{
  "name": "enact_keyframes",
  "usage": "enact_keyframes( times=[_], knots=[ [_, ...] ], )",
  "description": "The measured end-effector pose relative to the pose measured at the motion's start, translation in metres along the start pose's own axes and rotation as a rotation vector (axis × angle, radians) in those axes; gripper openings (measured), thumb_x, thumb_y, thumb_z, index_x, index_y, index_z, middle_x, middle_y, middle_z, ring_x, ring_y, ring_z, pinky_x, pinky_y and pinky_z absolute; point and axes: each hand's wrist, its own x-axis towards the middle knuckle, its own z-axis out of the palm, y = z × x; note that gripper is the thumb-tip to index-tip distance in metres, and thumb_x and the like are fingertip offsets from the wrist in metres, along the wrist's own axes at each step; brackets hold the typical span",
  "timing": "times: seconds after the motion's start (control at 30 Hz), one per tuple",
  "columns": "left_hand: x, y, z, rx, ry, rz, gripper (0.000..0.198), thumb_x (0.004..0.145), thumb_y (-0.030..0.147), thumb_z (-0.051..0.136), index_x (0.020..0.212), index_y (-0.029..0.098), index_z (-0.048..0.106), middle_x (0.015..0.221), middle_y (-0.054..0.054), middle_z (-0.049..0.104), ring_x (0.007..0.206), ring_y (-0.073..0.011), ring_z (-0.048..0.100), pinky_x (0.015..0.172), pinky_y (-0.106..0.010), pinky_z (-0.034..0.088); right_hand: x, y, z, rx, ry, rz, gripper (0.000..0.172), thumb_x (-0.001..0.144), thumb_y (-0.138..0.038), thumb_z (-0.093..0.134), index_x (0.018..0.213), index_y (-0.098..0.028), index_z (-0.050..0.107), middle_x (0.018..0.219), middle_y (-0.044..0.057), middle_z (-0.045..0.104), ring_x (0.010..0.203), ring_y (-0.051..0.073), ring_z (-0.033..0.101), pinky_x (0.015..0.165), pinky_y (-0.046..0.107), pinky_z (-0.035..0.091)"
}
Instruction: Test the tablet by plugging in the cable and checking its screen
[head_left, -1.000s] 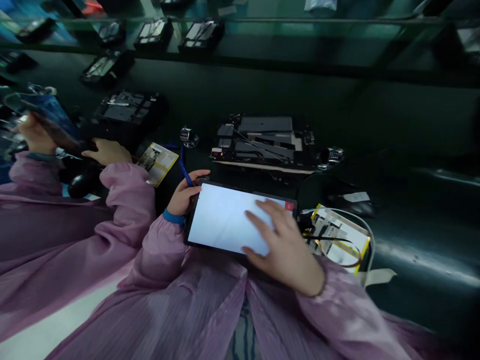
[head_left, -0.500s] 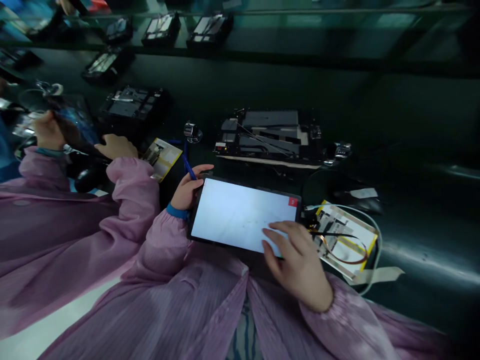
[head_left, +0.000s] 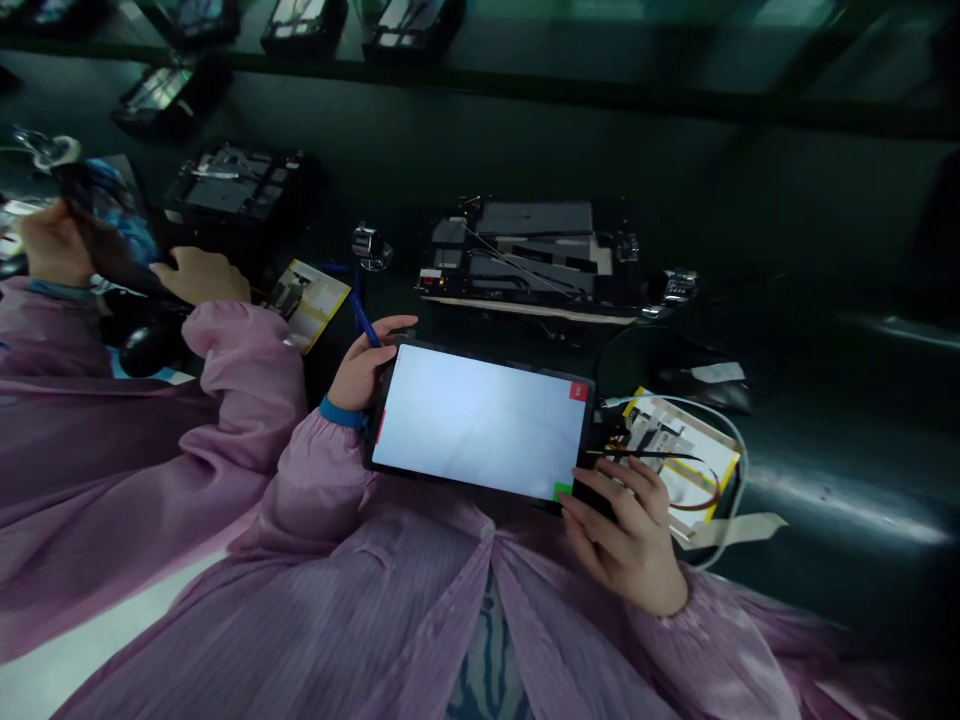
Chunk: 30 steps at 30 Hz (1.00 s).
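While the left hand (head_left: 358, 372) grips the left end of a lit panel (head_left: 480, 420), thumb over the front edge and forefinger stretched out past the upper corner, the right hand (head_left: 630, 530) is at the panel's opposite end, its fingers bent and spread around nothing. That puts the panel between the two hands, its white screen tilted up toward the wearer. Right by the right hand's fingertips, a green patch (head_left: 562, 491) shows in the screen's near corner; whether a finger presses it I cannot tell. A red patch (head_left: 578, 391) shows farther beyond those fingertips, in the far corner, and a red strip (head_left: 380, 428) runs along the screen edge beside the left hand. From between the left thumb and forefinger rises a blue rod (head_left: 364, 322), and beyond that hand stands a small chrome device (head_left: 367, 243). Ahead of both hands, past the panel, lies a dark stack of parts (head_left: 532, 255) with thin wires across it. Just beyond the right hand's knuckles is a yellow-edged card (head_left: 705, 465), with a pale cable (head_left: 741, 470) looping around its outer side. Well to the left of the left hand, a co-worker's hands (head_left: 202, 275) are at a dark sheet (head_left: 112, 240).
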Motion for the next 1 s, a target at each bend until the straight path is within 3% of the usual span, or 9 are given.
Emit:
enact_keyframes(
  times=[0.17, 0.3, 0.47, 0.67, 0.8, 1.0],
  knots=[
    [0.0, 0.0, 0.002, 0.02, 0.014, -0.006, 0.043, 0.057, 0.024, 0.067, 0.099, 0.015, 0.067, 0.053, 0.004, 0.057, 0.039, -0.0076, 0.043, 0.037, -0.019, 0.025, 0.001, -0.003, -0.001, -0.019, 0.132, 0.0, 0.01, 0.08, -0.016, 0.065, 0.089, -0.021, 0.065, 0.097, 0.005, 0.06, 0.101, 0.026, 0.053, 0.09, 0.048, 0.046],
    [0.001, -0.002, 0.001, 0.015, -0.001, -0.001, 0.043, 0.059, 0.026, 0.067, 0.101, 0.015, 0.067, 0.053, 0.004, 0.055, 0.039, -0.0074, 0.042, 0.037, -0.019, 0.024, 0.019, -0.014, 0.005, 0.026, 0.129, -0.005, 0.008, 0.08, -0.017, 0.064, 0.087, -0.021, 0.063, 0.095, 0.004, 0.058, 0.1, 0.026, 0.053, 0.092, 0.048, 0.045],
    [0.001, -0.007, -0.004, 0.024, -0.044, 0.008, 0.044, 0.063, 0.026, 0.065, 0.106, 0.015, 0.064, 0.059, 0.003, 0.056, 0.042, -0.0072, 0.042, 0.041, -0.02, 0.025, 0.043, -0.035, 0.019, 0.083, -0.018, -0.017, 0.014, 0.083, -0.023, 0.064, 0.097, -0.022, 0.062, 0.107, 0.007, 0.058, 0.111, 0.028, 0.048, 0.101, 0.054, 0.035],
    [-0.001, -0.007, -0.004, 0.003, -0.076, -0.001, 0.04, 0.068, 0.025, 0.062, 0.106, 0.015, 0.064, 0.053, 0.005, 0.047, 0.038, -0.0056, 0.03, 0.04, -0.021, 0.018, 0.055, -0.043, 0.031, 0.107, -0.193, -0.095, 0.022, 0.086, -0.033, 0.06, 0.106, -0.023, 0.062, 0.121, 0.008, 0.056, 0.122, 0.031, 0.042, 0.109, 0.059, 0.021],
    [-0.003, -0.004, -0.003, -0.014, -0.08, -0.011, 0.035, 0.069, 0.022, 0.061, 0.103, 0.016, 0.065, 0.054, 0.005, 0.046, 0.039, -0.0051, 0.03, 0.04, -0.02, 0.019, 0.056, -0.044, 0.036, 0.055, -0.24, -0.132, 0.022, 0.087, -0.033, 0.059, 0.105, -0.021, 0.062, 0.121, 0.011, 0.057, 0.126, 0.033, 0.039, 0.11, 0.064, 0.014],
    [-0.004, -0.003, -0.003, 0.0, -0.04, -0.019, 0.034, 0.068, 0.02, 0.063, 0.101, 0.016, 0.067, 0.052, 0.004, 0.048, 0.038, -0.0057, 0.033, 0.039, -0.021, 0.018, 0.057, -0.046, 0.035, 0.059, -0.256, -0.149, 0.02, 0.088, -0.032, 0.058, 0.103, -0.02, 0.062, 0.12, 0.012, 0.057, 0.127, 0.034, 0.038, 0.109, 0.066, 0.015]
  ],
)
